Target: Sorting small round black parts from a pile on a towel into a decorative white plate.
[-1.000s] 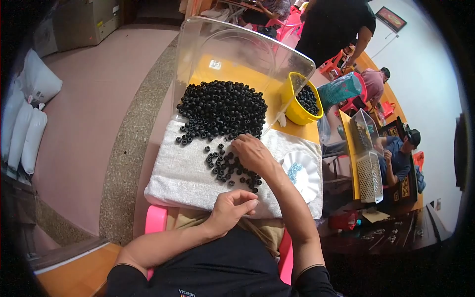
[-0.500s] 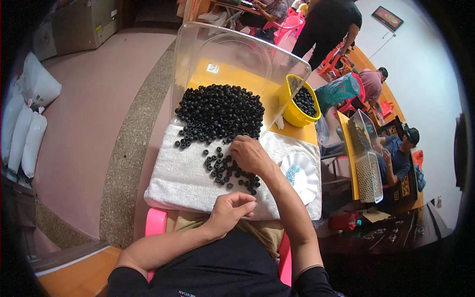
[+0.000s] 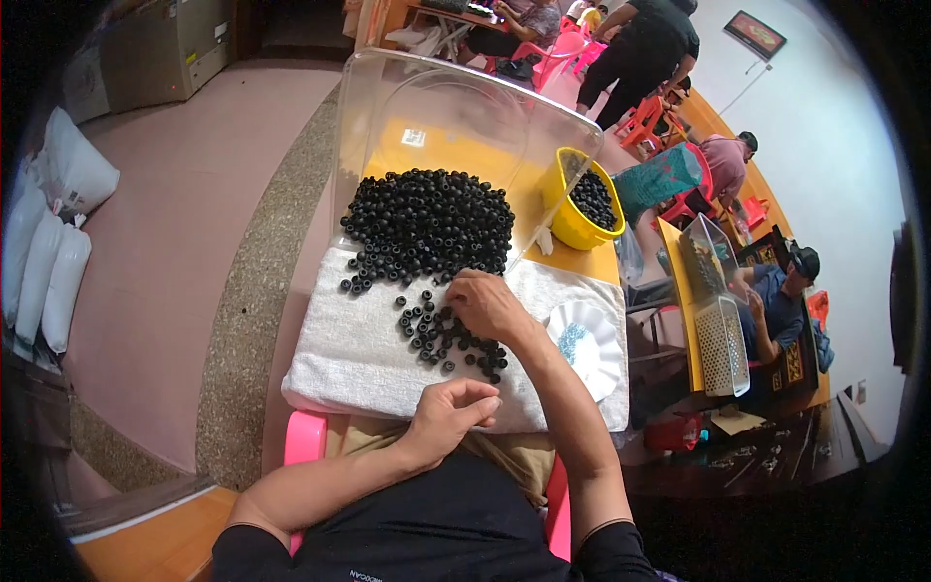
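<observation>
Small black round beads with holes form a big pile at the near side of a clear plastic bin. A looser group of black beads lies closer to me on a white towel. Over the edge between pile and group, my right hand points down with curled fingers, its fingertips among the beads and partly hidden. My left hand hovers by the towel's front edge, thumb and forefinger nearly together; anything between them is too small to make out.
A white fluted plate with tiny light-blue pieces lies right of my right forearm. Behind it stands a yellow tub of black beads. White sacks stand at far left. Another person sits at right beside a white perforated basket.
My hands hold almost the same places and poses, and the beads look nearly unchanged. In the background, the standing person in black has shifted and leans over more.
</observation>
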